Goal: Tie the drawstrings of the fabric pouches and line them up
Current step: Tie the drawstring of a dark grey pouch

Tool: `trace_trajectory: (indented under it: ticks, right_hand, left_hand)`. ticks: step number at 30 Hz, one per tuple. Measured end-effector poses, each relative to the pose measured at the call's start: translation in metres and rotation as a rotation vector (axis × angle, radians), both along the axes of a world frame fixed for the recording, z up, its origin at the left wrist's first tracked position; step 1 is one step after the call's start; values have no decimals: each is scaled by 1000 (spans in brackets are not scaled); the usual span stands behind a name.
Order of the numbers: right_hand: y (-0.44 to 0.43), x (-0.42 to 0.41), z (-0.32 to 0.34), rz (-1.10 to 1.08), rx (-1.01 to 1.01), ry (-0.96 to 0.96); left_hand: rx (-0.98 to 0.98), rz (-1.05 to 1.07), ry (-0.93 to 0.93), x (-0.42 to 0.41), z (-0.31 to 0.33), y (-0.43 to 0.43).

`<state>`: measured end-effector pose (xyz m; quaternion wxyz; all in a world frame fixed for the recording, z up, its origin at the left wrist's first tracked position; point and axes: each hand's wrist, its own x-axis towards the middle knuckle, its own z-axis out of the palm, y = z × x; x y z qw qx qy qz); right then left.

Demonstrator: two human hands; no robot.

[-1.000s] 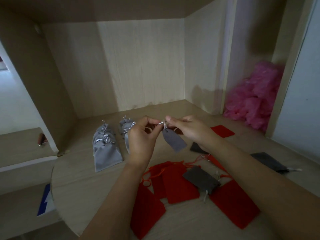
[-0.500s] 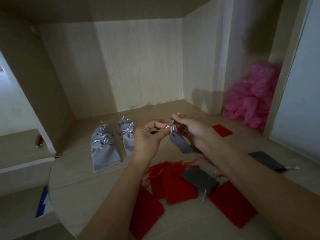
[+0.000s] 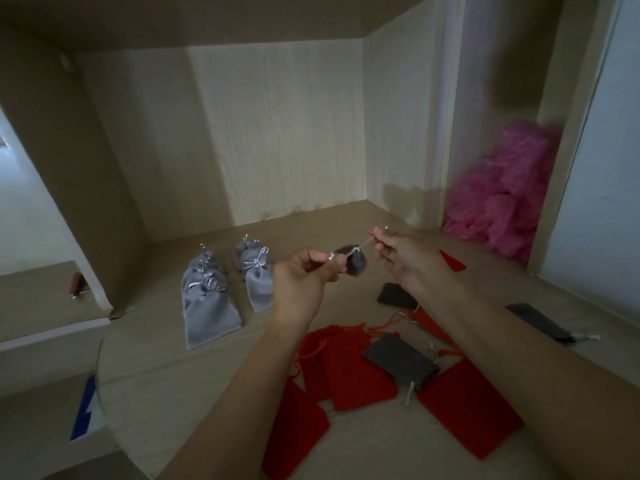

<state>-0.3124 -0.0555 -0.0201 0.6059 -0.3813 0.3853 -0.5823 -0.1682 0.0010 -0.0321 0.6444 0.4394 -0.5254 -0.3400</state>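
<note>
Grey pouch [image 3: 355, 263] is in the air between both hands, above the tabletop [image 3: 166, 375], mouth cinched. Left hand [image 3: 301, 289] has its fingers [image 3: 311, 259] curled and pinching one end of the silver drawstring [image 3: 350, 251]. Right hand [image 3: 401, 261] pinches the other end, with the cord taut between them. The pouch looks like soft velvety fabric, limp and near weightless, so it swings off the cord. Best handled by the cord ends, close to the gathered neck. The cord is thin and glossy (likely slippery, knot may loosen unless snugged down). Tied light-grey pouches [image 3: 207, 303] lie in two short rows at left, flat rectangles with puckered necks and small bows. Red pouches [image 3: 353, 368] and dark grey pouches [image 3: 398, 360] lie loose, flat and overlapping, nearer the person, mouths apparently undrawn. Crinkly pink plastic [image 3: 502, 202] is heaped at far right, well apart.
</note>
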Motion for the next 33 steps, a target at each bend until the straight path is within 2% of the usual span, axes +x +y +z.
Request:
trace_trajectory:
  ticks: [5, 8, 11, 14, 17, 21, 26, 29, 33]
  right_hand:
    - [-5, -4, 3, -33, -7, -86]
    - [-3, -2, 4, -3, -22, -89]
    - [4, 3, 12, 51, -126, -62]
    - [11, 6, 17, 97, -224, 11]
    - [13, 3, 15, 96, -294, 139]
    - [17, -1, 16, 101, -412, 436]
    - [15, 0, 17, 109, -616, 770]
    - [14, -2, 17, 88, -630, 896]
    - [18, -2, 16, 51, -656, 1036]
  left_hand:
    - [2, -150, 30, -14, 3, 4]
    - [64, -202, 153, -9, 5, 3]
    - [135, -204, 256, -3, 5, 0]
    - [218, -221, 180, 2, 3, -1]
    - [301, -307, 7, 4, 0, 1]
    - [312, -400, -61, 4, 1, 2]
    - [278, -361, 120, 12, 7, 1]
    - [281, -350, 227, 16, 9, -1]
    - [238, -311, 257, 19, 10, -3]
